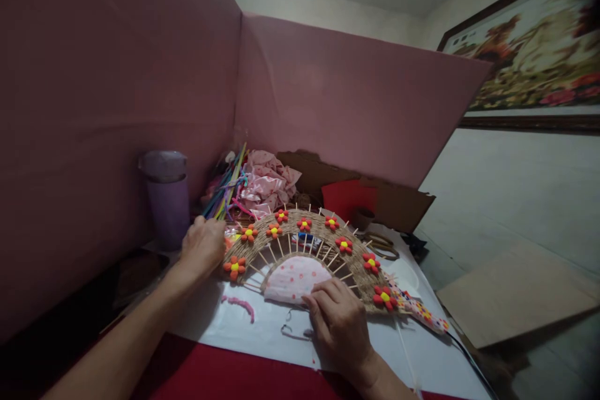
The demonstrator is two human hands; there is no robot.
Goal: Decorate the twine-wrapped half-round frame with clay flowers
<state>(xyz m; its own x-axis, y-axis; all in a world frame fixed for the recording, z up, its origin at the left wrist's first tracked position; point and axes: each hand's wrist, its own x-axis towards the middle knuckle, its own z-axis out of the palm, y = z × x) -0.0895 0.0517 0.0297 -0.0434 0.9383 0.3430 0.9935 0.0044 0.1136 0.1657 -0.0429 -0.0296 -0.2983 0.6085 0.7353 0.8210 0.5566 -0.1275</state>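
Observation:
A fan-shaped piece (300,225) of woven twine and thin sticks lies in front of me, with red and orange flowers (384,297) along its arc. Its flat centre is covered in pale dotted fabric (290,278). My right hand (340,322) is closed in a pinch at the lower right edge of that fabric. Beyond the fan's left end, my left hand (204,244) has its fingers curled down beside the craft supplies; whatever they hold is hidden. A pink fuzzy strip (241,307) and a thin dark wire piece (295,332) lie on the white sheet (206,325).
A lilac tumbler (169,212) stands at left. Behind the fan are colourful pipe cleaners (229,184), crumpled pink dotted fabric (267,181), red sheet (347,197) and scissors (384,245). A dotted, corded tool (422,314) lies right. Pink panels (337,100) enclose the table.

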